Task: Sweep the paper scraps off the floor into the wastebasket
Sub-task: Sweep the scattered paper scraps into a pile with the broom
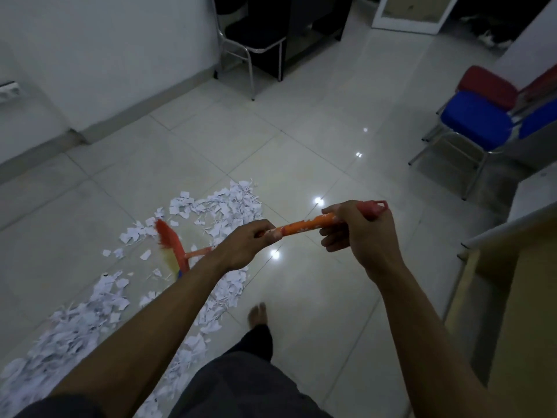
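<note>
My L hand (245, 247) grips the orange broom (301, 226) mid-handle, R hand (360, 233) curled round its top end. Bristle head (170, 247) blurred, down among white paper scraps (90, 315) strewn on the tiled floor (301, 146), left of my bare foot (257, 315).

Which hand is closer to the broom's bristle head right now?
Left. The left hand grips the broom handle partway down, nearer the bristle head; the right hand holds the handle's top end, farthest from it.
</note>
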